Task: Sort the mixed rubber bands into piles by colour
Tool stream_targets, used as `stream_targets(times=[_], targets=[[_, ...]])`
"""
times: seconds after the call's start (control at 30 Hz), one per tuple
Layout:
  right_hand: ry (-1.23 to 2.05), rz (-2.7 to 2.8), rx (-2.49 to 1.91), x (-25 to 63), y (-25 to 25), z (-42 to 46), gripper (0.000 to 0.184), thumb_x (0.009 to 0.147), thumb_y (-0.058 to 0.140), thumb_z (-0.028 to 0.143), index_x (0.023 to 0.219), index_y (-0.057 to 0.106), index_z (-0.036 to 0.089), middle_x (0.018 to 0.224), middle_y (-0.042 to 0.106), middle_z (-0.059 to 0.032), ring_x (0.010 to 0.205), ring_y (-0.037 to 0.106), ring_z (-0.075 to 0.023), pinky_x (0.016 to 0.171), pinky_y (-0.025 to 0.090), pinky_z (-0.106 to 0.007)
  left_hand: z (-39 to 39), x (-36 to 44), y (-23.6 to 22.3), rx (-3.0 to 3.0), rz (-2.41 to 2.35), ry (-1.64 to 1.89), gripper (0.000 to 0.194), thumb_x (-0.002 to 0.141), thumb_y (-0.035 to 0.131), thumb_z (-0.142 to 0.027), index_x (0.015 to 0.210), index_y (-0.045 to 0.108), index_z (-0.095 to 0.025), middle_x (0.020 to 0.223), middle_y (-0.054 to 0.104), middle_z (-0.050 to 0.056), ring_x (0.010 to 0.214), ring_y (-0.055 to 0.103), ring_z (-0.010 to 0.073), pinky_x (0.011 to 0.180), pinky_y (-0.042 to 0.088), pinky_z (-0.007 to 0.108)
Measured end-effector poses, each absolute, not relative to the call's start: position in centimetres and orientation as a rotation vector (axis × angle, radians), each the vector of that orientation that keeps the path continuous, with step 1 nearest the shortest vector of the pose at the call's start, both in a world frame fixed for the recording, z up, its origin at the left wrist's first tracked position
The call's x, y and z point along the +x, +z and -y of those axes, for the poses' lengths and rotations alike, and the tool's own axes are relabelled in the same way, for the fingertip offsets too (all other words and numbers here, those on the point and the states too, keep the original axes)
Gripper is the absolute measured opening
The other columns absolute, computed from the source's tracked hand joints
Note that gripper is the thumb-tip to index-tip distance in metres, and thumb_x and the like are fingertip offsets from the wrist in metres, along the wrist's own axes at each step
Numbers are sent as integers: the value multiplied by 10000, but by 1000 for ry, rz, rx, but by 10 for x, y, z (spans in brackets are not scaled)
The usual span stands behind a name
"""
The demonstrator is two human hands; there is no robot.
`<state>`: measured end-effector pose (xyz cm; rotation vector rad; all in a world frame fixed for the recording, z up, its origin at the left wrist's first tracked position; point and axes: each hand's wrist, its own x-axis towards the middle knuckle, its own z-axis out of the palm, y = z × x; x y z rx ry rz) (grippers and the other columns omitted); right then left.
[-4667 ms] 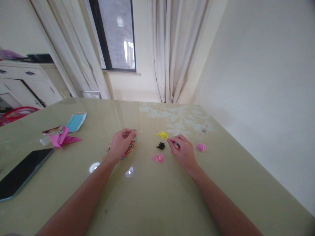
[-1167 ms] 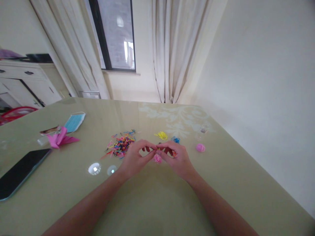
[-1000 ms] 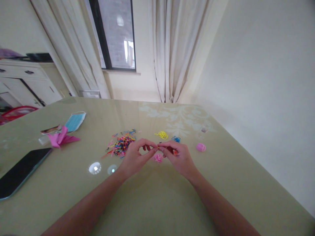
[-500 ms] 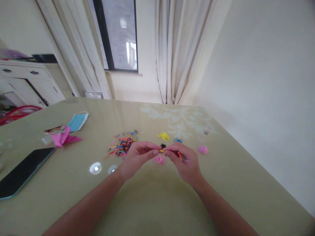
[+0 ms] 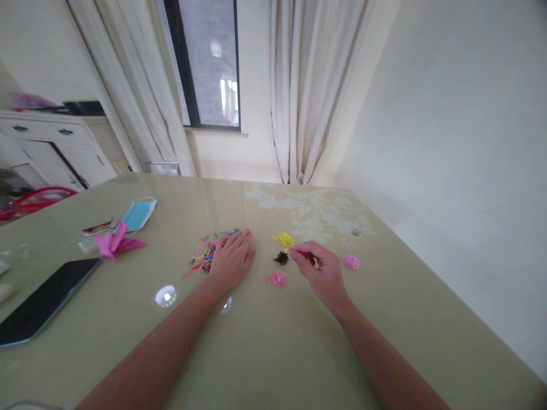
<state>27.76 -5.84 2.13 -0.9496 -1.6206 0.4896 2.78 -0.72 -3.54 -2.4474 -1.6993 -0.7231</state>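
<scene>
My left hand lies over the right part of a mixed pile of small coloured rubber bands, fingers stretched out; what is under the palm is hidden. My right hand is closed in a pinch, with a small yellow rubber band showing at its thumb and forefinger tips. Just beyond those fingertips is a bunch of yellow bands. A bunch of black bands sits left of them, and a pink bunch lies nearer to me. Blue bands are mostly hidden behind the right hand.
Right of my right hand is a round pink object, with a small clear container behind it. At the left lie a dark phone, a pink folded-paper shape and a blue face mask. A wall borders the table's right side.
My left hand has left the right fingertips and moved left onto the mixed pile, its fingers opening out. The right hand stays pinched, and the black bunch is now uncovered.
</scene>
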Motion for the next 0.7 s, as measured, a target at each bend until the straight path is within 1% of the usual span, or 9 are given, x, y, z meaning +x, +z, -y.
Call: stream_targets(times=[0.1,0.2,0.27,0.37,0.5,0.6,0.7], targets=[[428,1637,-1000,279,19,54,112,951,744,292,910,827,230,758,744,-16,602,571,-144,589,455,-281,3,28,-40,-2441,1691,-631,433,1065,477,-337,1441,655,-216,1533,648,152,1433,567,347,1225,331,581],[328,1678,-1068,282,11,49,161,982,703,323,927,823,230,806,760,-36,630,609,-161,632,491,-300,2,29,-39,-2430,1693,-618,400,1066,475,-321,1390,681,-210,1445,702,157,1361,614,340,1206,360,547],[227,1726,-1135,284,5,44,198,1004,666,331,937,822,227,809,754,-43,644,623,-171,676,505,-319,2,30,-37,-2409,1702,-621,402,1059,481,-286,1398,672,-188,1402,714,173,1325,627,344,1184,387,536],[90,1804,-1318,286,0,31,189,1000,657,280,949,829,219,841,756,-51,649,623,-175,725,493,-340,0,31,-36,-2409,1704,-606,385,1047,476,-222,1363,689,-169,1334,724,185,1276,642,349,1149,416,534],[53,1900,-1621,279,2,4,161,972,691,196,944,848,212,982,787,-83,758,678,-202,783,478,-346,-3,31,-35,-2456,1679,-543,335,1038,461,-159,1152,775,-181,1171,743,163,1161,675,327,1071,467,497],[59,1913,-1683,272,5,-18,188,960,689,145,918,862,206,971,791,-108,829,703,-231,755,465,-333,-3,29,-32,-2462,1670,-523,324,1017,490,-125,1107,792,-200,1121,749,146,1153,672,325,1069,462,498],[63,1910,-1698,270,5,-27,209,944,695,104,883,869,203,928,791,-116,819,708,-240,729,456,-330,-1,28,-27,-2472,1667,-519,288,1013,528,-136,1078,797,-212,1102,758,129,1167,667,324,1080,452,487]])
